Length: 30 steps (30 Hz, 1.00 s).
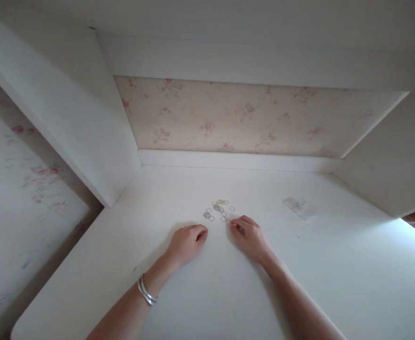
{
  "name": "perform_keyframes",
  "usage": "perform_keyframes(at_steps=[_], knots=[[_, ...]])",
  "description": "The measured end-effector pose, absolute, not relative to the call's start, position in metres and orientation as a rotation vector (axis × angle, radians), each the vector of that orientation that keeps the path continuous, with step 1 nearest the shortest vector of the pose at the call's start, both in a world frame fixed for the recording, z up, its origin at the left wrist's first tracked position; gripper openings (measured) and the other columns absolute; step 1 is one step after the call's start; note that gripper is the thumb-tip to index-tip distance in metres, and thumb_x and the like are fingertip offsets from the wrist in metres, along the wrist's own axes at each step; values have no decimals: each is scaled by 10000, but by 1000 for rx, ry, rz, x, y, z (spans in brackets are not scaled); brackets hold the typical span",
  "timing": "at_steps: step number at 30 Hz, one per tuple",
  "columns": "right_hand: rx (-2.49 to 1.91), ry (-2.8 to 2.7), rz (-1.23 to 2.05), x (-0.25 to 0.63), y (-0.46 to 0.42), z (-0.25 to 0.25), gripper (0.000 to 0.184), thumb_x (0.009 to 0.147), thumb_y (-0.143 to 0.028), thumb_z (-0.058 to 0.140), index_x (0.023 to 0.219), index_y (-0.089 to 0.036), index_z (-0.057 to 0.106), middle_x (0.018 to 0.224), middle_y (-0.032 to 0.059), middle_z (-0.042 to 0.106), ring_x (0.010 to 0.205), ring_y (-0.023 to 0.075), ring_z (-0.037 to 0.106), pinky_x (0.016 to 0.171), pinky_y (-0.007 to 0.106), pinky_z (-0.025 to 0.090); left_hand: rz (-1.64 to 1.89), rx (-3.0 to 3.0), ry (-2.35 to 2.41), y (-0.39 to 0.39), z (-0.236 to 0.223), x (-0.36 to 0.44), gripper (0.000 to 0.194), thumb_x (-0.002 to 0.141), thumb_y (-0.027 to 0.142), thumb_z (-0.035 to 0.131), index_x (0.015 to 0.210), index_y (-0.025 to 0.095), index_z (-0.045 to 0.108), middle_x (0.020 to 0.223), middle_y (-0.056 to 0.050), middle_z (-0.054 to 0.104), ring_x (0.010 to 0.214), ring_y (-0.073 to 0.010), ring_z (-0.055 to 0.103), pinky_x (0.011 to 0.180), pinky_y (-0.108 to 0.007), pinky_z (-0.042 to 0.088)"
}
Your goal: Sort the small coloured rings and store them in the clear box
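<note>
Several small thin rings (216,207), silver and gold coloured, lie in a loose group on the white desktop (200,302). Just right of the group, my right hand (249,237) pinches a small thin ring (229,221) between thumb and forefinger, close to the surface. My left hand (189,242) rests on the desktop below the group, its fingers curled closed and nothing showing in them. A few silver rings (206,215) lie a little beyond its fingertips. Gold rings (221,201) sit at the far side of the group.
A small clear plastic bag (300,208) lies flat to the right of the rings. White side panels (87,113) and a low back ledge (242,160) bound the desk, with flowered wallpaper (224,118) behind. Silver bangles (147,290) circle my left wrist.
</note>
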State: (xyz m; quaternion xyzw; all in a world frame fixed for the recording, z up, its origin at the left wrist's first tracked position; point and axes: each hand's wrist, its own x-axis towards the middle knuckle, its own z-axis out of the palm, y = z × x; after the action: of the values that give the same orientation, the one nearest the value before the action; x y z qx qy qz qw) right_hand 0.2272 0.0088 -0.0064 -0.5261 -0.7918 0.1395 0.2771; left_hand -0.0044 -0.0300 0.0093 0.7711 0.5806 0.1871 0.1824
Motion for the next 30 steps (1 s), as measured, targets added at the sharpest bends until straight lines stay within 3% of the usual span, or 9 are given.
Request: perform_keyframes(at_steps=[7,17,26,30], knots=[[-1482,-2203,284,222,8,-4,279,912,-316,423,959,-247,689,894,38,622,830,154,579,754,248,420,521,2181,1649,-30,11,-4,254,912,301,408,939,263,658,904,8,699,790,-148,622,699,-240,399],[-1537,-2238,346,221,9,-1,274,906,-251,413,804,-205,663,871,37,606,783,139,574,690,243,403,486,2172,1651,-30,13,-2,266,916,309,400,953,263,659,913,4,698,819,-155,622,718,-246,409],[-1204,-1948,529,196,-10,1,261,925,-330,427,892,-205,653,873,60,606,767,148,570,694,250,454,592,2078,1590,-27,10,-5,262,904,302,415,924,238,668,859,-2,701,769,-147,621,699,-229,421],[-1043,-2136,510,181,-25,2,265,935,-293,410,899,-212,659,867,58,611,793,147,567,733,253,440,664,1990,1544,-24,7,-9,267,900,299,416,937,219,668,852,-12,706,758,-142,625,703,-225,431]])
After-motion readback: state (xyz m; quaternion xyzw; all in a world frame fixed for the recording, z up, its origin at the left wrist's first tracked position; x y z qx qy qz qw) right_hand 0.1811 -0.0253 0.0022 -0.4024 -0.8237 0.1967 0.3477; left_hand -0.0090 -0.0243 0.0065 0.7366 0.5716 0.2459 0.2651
